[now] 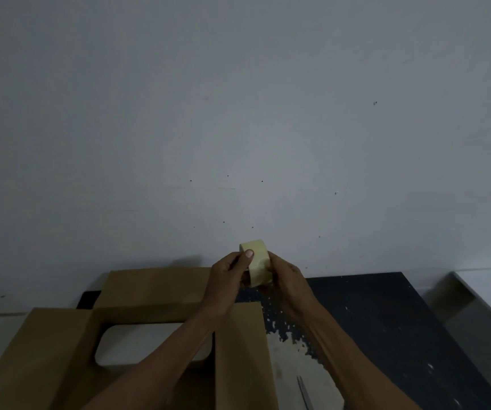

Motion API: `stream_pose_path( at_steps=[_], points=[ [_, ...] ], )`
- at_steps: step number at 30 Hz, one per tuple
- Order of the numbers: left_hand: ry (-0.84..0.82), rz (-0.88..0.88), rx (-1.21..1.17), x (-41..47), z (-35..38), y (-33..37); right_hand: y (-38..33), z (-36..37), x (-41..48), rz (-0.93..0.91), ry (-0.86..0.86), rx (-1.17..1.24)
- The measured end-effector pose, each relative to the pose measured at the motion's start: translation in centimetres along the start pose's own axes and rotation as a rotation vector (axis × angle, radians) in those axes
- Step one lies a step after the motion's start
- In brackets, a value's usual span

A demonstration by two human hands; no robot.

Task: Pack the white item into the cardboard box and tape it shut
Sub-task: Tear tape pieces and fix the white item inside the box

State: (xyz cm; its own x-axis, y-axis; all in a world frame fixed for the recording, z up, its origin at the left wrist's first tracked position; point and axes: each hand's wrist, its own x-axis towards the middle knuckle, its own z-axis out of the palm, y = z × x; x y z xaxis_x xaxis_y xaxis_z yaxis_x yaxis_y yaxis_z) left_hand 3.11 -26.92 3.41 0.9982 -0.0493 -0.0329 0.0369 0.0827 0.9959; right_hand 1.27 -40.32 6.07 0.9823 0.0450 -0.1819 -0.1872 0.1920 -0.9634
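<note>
The cardboard box [155, 284] stands open with the white item [149, 341] inside, partly hidden by the left forearm. Above its right flap, the left hand [228, 276] and right hand [285, 279] grip a tape roll [258, 263]. Scissors [305, 393] lie on the dark table [386, 321].

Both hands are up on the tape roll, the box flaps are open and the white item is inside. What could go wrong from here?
1. The left hand and right hand both grip the tape roll, so nothing holds the open flaps of the box over the white item; tape may go on crooked.
2. The scissors lie close by the right forearm; the arm coming down might knock them.
</note>
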Motion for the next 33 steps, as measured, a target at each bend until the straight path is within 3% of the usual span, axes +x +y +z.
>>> stream_pose_path(
  at_steps=[33],
  points=[
    [0.003, -0.014, -0.035, -0.03, 0.3, -0.1, 0.0, -0.45, -0.07, 0.046, 0.004, 0.028]
  ],
)
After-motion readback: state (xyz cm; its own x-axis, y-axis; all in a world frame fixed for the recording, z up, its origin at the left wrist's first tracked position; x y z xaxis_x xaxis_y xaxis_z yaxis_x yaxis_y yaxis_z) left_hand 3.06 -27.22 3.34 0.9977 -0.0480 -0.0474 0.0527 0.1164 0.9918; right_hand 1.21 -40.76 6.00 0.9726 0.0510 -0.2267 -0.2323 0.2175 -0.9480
